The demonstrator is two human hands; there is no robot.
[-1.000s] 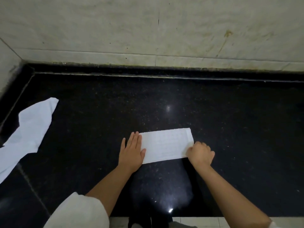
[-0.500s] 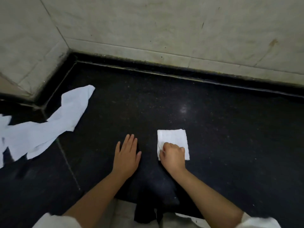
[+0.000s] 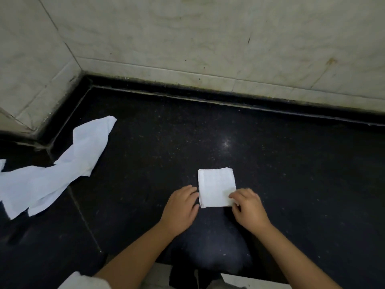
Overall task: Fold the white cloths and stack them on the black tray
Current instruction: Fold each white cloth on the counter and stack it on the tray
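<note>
While the folded cloth [image 3: 216, 187] lies flat on the black counter [image 3: 291, 174], both hands grip it — left hand [image 3: 180, 207] curled at its left edge, right hand [image 3: 249, 206] pinching its near-right corner.

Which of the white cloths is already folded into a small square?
The folded cloth between the left hand and right hand. The other cloth, far left, lies crumpled and spread out.

No text, label, brand, number or sign can be read anywhere in the head view.
</note>
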